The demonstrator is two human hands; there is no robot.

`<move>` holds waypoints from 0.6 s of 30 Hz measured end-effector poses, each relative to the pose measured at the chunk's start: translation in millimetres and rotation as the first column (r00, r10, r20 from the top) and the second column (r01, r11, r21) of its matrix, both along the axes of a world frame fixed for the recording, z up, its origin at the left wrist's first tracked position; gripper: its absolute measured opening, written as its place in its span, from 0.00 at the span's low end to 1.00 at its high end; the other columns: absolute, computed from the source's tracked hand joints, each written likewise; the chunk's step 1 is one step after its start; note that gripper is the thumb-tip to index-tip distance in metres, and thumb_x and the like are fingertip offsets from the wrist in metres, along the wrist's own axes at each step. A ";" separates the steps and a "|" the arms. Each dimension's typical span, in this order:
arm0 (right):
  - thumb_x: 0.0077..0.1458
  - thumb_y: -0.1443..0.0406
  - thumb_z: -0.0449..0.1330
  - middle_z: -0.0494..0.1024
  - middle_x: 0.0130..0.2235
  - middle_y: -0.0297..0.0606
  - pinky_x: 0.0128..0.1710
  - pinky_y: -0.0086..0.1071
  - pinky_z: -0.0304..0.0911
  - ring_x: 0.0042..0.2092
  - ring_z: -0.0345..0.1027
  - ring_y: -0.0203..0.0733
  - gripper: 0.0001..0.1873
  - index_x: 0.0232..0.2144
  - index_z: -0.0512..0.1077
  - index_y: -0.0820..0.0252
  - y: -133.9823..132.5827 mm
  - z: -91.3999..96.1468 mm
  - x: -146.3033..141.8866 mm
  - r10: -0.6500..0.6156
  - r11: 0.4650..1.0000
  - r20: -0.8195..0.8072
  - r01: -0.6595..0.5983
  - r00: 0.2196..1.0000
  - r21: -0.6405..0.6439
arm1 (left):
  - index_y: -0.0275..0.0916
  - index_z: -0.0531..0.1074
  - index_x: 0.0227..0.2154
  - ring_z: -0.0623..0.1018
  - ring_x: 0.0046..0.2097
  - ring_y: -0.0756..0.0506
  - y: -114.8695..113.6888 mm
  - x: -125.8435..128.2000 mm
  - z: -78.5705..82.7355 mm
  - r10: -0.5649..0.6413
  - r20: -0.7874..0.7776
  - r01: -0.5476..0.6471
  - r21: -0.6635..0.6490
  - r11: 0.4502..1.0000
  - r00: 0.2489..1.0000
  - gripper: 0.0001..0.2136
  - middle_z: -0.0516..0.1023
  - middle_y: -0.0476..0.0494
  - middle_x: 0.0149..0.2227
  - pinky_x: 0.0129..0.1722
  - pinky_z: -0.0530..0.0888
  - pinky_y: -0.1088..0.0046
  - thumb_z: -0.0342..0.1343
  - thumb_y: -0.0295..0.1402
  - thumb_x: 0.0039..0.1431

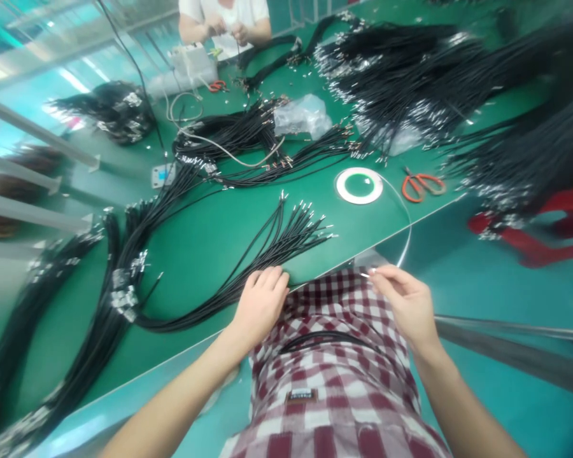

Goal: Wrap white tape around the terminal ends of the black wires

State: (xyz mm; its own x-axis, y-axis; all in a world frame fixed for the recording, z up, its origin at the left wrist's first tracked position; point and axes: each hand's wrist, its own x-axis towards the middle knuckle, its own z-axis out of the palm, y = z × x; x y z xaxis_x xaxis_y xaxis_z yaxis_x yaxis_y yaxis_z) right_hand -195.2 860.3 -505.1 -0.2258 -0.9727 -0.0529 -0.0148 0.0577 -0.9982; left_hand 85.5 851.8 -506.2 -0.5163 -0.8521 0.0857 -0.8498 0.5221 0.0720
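Note:
My left hand (pixel 261 300) rests at the near edge of the green table (pixel 205 242), fingers curled over a bundle of black wires (pixel 262 257) with metal tips that fans out toward the right. My right hand (pixel 405 304) hovers off the table edge above my checked shirt, thumb and fingers pinched on the end of a clear tape strip (pixel 403 219). That strip runs up to a white tape roll (pixel 359 186) lying flat on the table. A black wire loop lies across my lap.
Orange scissors (pixel 423 186) lie right of the roll. Large heaps of black wires (pixel 410 70) cover the far right, more bundles (pixel 100 305) trail down the left. A plastic bag (pixel 302 114) sits mid-table. Another person (pixel 225 22) works at the far end. A red stool (pixel 549 229) stands right.

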 end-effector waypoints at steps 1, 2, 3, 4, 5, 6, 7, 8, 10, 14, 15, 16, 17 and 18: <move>0.54 0.61 0.67 0.80 0.33 0.36 0.29 0.31 0.72 0.28 0.71 0.36 0.05 0.31 0.79 0.56 1.2 -1.7 -0.1 0.001 1.000 -0.004 -0.001 1.000 0.008 | 0.35 0.71 0.50 0.74 0.56 0.34 3.2 12.0 -7.6 0.013 -0.008 -0.013 -0.043 0.999 1.000 0.12 0.74 0.30 0.55 0.53 0.70 0.51 0.49 0.27 0.66; 0.54 0.61 0.68 0.80 0.32 0.36 0.30 0.31 0.72 0.28 0.71 0.37 0.05 0.31 0.79 0.56 2.2 -4.1 -0.1 0.000 1.000 -0.010 0.000 1.000 0.012 | 0.36 0.70 0.53 0.70 0.60 0.33 5.2 24.1 -13.5 0.036 -0.031 -0.038 -0.074 0.997 0.999 0.15 0.70 0.29 0.59 0.57 0.68 0.49 0.49 0.27 0.66; 0.53 0.61 0.68 0.80 0.32 0.36 0.30 0.32 0.72 0.28 0.71 0.37 0.05 0.31 0.79 0.56 2.8 -7.0 0.0 -0.004 1.000 -0.016 0.004 1.000 0.013 | 0.38 0.70 0.55 0.68 0.63 0.33 5.6 35.6 -17.5 0.059 -0.062 -0.064 -0.087 0.994 0.996 0.16 0.67 0.29 0.61 0.59 0.67 0.49 0.50 0.28 0.66; 0.53 0.60 0.68 0.80 0.32 0.36 0.30 0.32 0.71 0.28 0.71 0.37 0.06 0.31 0.79 0.56 3.1 -10.2 0.3 -0.007 1.000 -0.021 0.007 1.000 0.015 | 0.41 0.70 0.56 0.66 0.64 0.33 4.5 46.1 -19.6 0.085 -0.100 -0.093 -0.080 0.992 0.991 0.17 0.66 0.30 0.62 0.60 0.67 0.48 0.50 0.28 0.66; 0.53 0.60 0.68 0.80 0.31 0.36 0.30 0.32 0.71 0.28 0.71 0.37 0.06 0.31 0.79 0.56 3.1 -13.6 0.8 -0.014 1.000 -0.023 0.014 1.000 0.017 | 0.42 0.69 0.56 0.66 0.64 0.34 2.4 55.2 -20.2 0.101 -0.145 -0.110 -0.052 0.993 0.984 0.17 0.65 0.31 0.62 0.59 0.68 0.49 0.49 0.29 0.66; 0.52 0.60 0.69 0.80 0.32 0.36 0.30 0.32 0.71 0.28 0.71 0.37 0.06 0.31 0.80 0.56 2.8 -16.8 1.3 -0.015 1.000 -0.027 0.016 1.000 0.024 | 0.43 0.68 0.57 0.67 0.63 0.36 -0.1 63.1 -19.4 0.110 -0.200 -0.114 -0.010 0.993 0.973 0.17 0.65 0.32 0.62 0.59 0.69 0.51 0.49 0.29 0.67; 0.52 0.60 0.69 0.80 0.32 0.36 0.30 0.32 0.71 0.28 0.71 0.37 0.06 0.32 0.80 0.55 2.4 -19.6 1.8 -0.015 0.999 -0.030 0.016 0.999 0.031 | 0.43 0.66 0.59 0.67 0.63 0.37 -2.1 69.6 -17.6 0.128 -0.262 -0.125 0.028 0.992 0.957 0.18 0.65 0.32 0.62 0.59 0.69 0.52 0.49 0.30 0.67; 0.52 0.60 0.69 0.80 0.32 0.36 0.30 0.32 0.71 0.28 0.71 0.37 0.06 0.32 0.80 0.55 1.9 -22.1 2.1 -0.016 0.999 -0.032 0.017 0.999 0.035 | 0.42 0.65 0.59 0.68 0.62 0.38 -2.9 75.2 -15.2 0.144 -0.318 -0.135 0.051 0.990 0.937 0.19 0.65 0.32 0.61 0.59 0.70 0.53 0.49 0.30 0.67; 0.52 0.60 0.70 0.80 0.33 0.36 0.31 0.32 0.70 0.29 0.71 0.37 0.07 0.33 0.80 0.54 1.3 -25.9 2.1 -0.018 0.999 -0.028 0.019 0.999 0.033 | 0.40 0.65 0.57 0.70 0.59 0.39 1.0 84.2 -10.3 0.199 -0.386 -0.199 0.040 0.979 0.901 0.17 0.68 0.33 0.56 0.57 0.70 0.54 0.52 0.32 0.66; 0.50 0.60 0.71 0.81 0.35 0.35 0.33 0.32 0.70 0.31 0.71 0.37 0.08 0.34 0.80 0.53 0.9 -30.1 2.6 -0.019 0.999 0.002 0.019 1.000 0.037 | 0.40 0.72 0.41 0.74 0.45 0.41 22.3 99.0 -5.5 0.270 -0.268 -0.284 -0.016 0.959 0.925 0.05 0.74 0.39 0.41 0.47 0.73 0.60 0.53 0.32 0.65; 0.50 0.60 0.71 0.81 0.34 0.35 0.33 0.31 0.70 0.31 0.71 0.37 0.08 0.34 0.80 0.53 0.6 -30.4 3.7 -0.012 0.999 0.006 0.011 1.000 0.049 | 0.40 0.72 0.38 0.74 0.42 0.41 26.5 101.8 -5.2 0.267 -0.211 -0.277 -0.019 0.961 0.940 0.05 0.75 0.40 0.38 0.44 0.73 0.61 0.52 0.31 0.66; 0.50 0.59 0.71 0.81 0.34 0.35 0.32 0.31 0.69 0.30 0.71 0.37 0.08 0.33 0.80 0.53 0.2 -30.2 5.2 -0.004 0.998 0.009 0.003 1.000 0.063 | 0.39 0.72 0.37 0.74 0.40 0.42 29.3 104.0 -4.9 0.258 -0.161 -0.264 -0.019 0.964 0.953 0.05 0.75 0.40 0.37 0.43 0.72 0.62 0.51 0.31 0.66; 0.49 0.59 0.71 0.81 0.34 0.35 0.31 0.31 0.69 0.30 0.71 0.37 0.08 0.33 0.81 0.54 -0.4 -29.6 7.1 0.005 0.997 0.009 -0.006 1.000 0.076 | 0.39 0.72 0.36 0.74 0.39 0.42 30.7 105.7 -4.3 0.247 -0.123 -0.252 -0.023 0.967 0.961 0.06 0.76 0.40 0.36 0.41 0.71 0.62 0.50 0.31 0.67; 0.49 0.59 0.71 0.81 0.33 0.35 0.30 0.30 0.69 0.29 0.70 0.36 0.08 0.33 0.81 0.54 -0.9 -28.5 9.1 0.015 0.996 0.006 -0.015 1.000 0.087 | 0.39 0.72 0.35 0.74 0.39 0.42 30.9 106.9 -3.2 0.240 -0.110 -0.244 -0.025 0.969 0.965 0.07 0.76 0.39 0.36 0.41 0.71 0.62 0.49 0.31 0.67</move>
